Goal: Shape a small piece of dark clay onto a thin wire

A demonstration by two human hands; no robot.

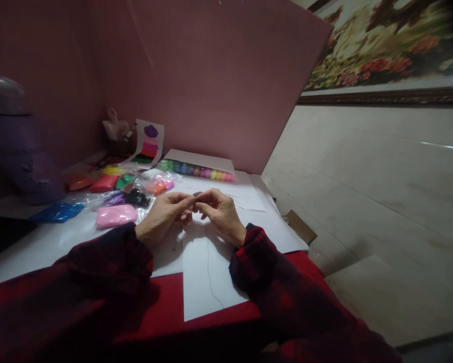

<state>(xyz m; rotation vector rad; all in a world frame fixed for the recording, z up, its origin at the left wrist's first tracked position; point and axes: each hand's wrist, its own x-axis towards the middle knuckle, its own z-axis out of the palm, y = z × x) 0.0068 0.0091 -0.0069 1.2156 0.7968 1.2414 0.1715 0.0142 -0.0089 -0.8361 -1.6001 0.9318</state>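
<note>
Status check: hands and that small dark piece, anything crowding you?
Left hand and right hand pinching small dark piece together above white paper. Clay packets left, apart.

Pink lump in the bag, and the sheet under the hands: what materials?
Pink lump: looks like soft modelling clay, matte, rounded and slumped inside a clear glossy plastic wrap. White sheet: likely paper, flat, matte, thin crisp edges. Small dark bit pinched between both hands: probably clay too, too small to confirm.
</note>
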